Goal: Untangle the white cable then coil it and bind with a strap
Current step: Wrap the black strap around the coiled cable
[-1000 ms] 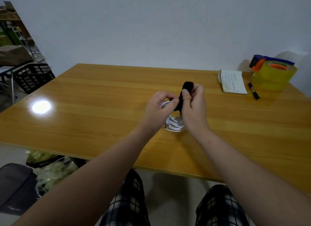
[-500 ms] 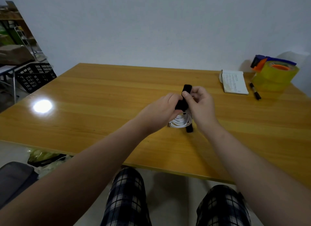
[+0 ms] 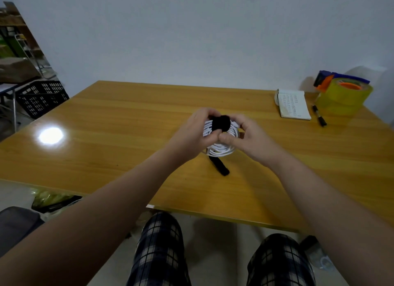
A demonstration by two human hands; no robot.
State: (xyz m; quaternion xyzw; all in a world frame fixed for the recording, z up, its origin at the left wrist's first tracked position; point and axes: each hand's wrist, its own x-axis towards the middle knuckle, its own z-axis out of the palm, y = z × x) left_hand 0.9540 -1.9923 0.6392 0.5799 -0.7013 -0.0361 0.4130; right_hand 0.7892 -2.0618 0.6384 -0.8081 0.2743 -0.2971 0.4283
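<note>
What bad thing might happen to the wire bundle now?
The strap looks only partly wrapped; its loose tail hangs free below the coil, so it might unwind. If the left hand or right hand loosens, the white cable loops might spring apart.

No word, brand or number can be read here. The small open notebook [image 3: 294,105] at the far right of the desk [image 3: 110,157] carries rows of dark print on its white page, but the characters are too small and blurred to make out, and I cannot tell the script.
</note>
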